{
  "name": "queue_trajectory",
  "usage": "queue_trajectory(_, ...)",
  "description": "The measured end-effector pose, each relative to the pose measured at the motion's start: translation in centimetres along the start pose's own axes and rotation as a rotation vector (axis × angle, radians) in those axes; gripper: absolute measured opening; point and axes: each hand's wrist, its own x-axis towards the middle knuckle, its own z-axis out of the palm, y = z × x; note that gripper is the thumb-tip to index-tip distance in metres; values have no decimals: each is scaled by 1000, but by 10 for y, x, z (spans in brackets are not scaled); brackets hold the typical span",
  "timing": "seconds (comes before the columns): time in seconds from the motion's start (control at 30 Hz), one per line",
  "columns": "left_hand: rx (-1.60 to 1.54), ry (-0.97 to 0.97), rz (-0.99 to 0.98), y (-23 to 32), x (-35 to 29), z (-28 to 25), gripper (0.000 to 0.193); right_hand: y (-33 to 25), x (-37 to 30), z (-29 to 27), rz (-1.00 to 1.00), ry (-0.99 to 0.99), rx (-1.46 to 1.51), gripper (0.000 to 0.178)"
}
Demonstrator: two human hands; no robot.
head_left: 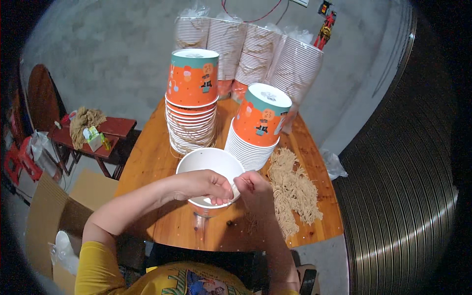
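Both our left hand (209,184) and right hand (256,191) were pinched narrow on what looked like a thin strand (234,191), over the white bucket (206,161) just below them. Cord pile (295,191) lay right of the right hand. We judged short, even pulls steadiest.

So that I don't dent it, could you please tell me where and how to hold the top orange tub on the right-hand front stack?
I'd come from the near side and cup the orange tub by its left and right walls, just above the rim. It stands upside down and widens downward, so the flare should help stop it slipping.
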Motion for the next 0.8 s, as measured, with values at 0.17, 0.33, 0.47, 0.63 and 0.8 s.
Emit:
queue_trajectory(0.17,-36,21,27,-1,10,2,13,16,-37,-5,14,80,-37,14)
queue_trajectory(0.33,-32,12,58,-4,10,-2,12,-14,-51,1,-137,121,-239,17)
queue_trajectory(0.47,-49,40,73,-3,12,-2,13,-20,-51,-2,-122,82,-222,18)
queue_trajectory(0.63,-213,20,-91,-1,14,-2,12,-6,-54,12,254,56,217,12)
queue_trajectory(0.8,-301,99,-193,11,10,4,16,-19,-57,17,164,130,101,15)
